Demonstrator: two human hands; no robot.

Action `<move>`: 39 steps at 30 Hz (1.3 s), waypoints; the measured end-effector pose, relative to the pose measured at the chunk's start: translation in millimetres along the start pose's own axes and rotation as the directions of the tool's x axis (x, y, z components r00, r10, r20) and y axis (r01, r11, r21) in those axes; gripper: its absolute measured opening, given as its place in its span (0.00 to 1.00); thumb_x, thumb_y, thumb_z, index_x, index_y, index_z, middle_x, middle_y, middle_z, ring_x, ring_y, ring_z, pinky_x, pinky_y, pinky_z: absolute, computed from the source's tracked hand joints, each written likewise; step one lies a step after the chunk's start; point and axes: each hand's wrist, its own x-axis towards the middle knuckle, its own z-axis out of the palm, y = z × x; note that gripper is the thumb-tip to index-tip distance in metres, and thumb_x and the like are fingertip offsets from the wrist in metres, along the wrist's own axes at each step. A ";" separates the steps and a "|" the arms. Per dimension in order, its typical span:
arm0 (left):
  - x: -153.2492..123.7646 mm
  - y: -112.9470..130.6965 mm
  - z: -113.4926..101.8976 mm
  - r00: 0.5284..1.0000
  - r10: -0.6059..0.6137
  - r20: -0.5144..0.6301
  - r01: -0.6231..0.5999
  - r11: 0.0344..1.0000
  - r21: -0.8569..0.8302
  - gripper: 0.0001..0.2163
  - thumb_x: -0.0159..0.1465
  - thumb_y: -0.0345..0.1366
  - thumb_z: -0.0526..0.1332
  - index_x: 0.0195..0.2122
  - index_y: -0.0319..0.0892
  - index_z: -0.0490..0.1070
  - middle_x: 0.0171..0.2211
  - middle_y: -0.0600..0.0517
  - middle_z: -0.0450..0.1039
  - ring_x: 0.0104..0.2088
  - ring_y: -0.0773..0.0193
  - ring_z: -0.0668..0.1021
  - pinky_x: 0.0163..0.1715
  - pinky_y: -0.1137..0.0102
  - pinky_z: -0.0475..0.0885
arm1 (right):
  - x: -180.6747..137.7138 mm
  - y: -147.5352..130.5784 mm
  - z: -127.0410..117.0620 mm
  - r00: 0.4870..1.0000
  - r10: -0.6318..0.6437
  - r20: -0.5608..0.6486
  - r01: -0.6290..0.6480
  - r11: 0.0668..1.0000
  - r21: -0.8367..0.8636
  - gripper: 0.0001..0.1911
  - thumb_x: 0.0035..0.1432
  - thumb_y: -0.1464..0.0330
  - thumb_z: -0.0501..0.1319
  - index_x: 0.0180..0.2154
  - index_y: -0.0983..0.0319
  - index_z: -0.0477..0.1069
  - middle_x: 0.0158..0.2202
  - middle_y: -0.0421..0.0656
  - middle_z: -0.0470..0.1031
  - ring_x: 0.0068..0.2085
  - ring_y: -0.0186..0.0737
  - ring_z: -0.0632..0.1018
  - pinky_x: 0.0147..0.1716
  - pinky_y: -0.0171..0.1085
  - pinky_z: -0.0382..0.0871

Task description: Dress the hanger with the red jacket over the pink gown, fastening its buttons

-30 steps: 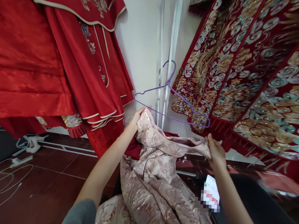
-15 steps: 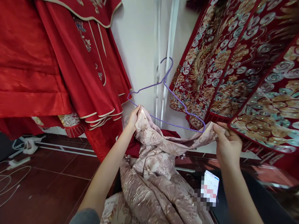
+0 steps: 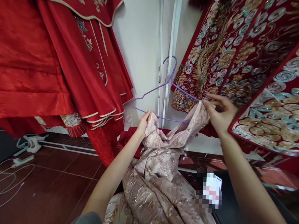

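A pale pink dress (image 3: 162, 168) with a metallic pattern hangs down in folds between my arms. My left hand (image 3: 144, 123) pinches one shoulder of it, just below the left end of a purple hanger (image 3: 152, 89). With thumb and fingers my right hand (image 3: 220, 113) grips the other shoulder, which is pulled up over the hanger's right arm and hides that end. The hanger's left end is bare. Its hook stands upright against the white rack poles (image 3: 170, 50).
Red garments (image 3: 92, 66) hang at the left and a sequinned, embroidered red garment (image 3: 223, 59) at the right. A phone (image 3: 212, 190), partly blurred out, lies at lower right. A white cable (image 3: 10, 182) loops over the tiled floor (image 3: 59, 184).
My right hand has moved up and inward, drawing the dress shoulder over the hanger's right end. My left hand has shifted slightly right with its shoulder of the dress.
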 end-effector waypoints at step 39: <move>17.0 105.3 -0.3 0.695 0.605 0.388 -0.463 -0.035 0.885 0.20 0.68 0.48 0.51 0.34 0.40 0.76 0.32 0.48 0.75 0.35 0.59 0.75 0.39 0.69 0.63 | 22.0 39.1 0.0 0.905 -0.185 0.383 0.274 0.942 -0.193 0.16 0.63 0.60 0.57 0.48 0.58 0.76 0.45 0.46 0.79 0.45 0.46 0.77 0.48 0.46 0.69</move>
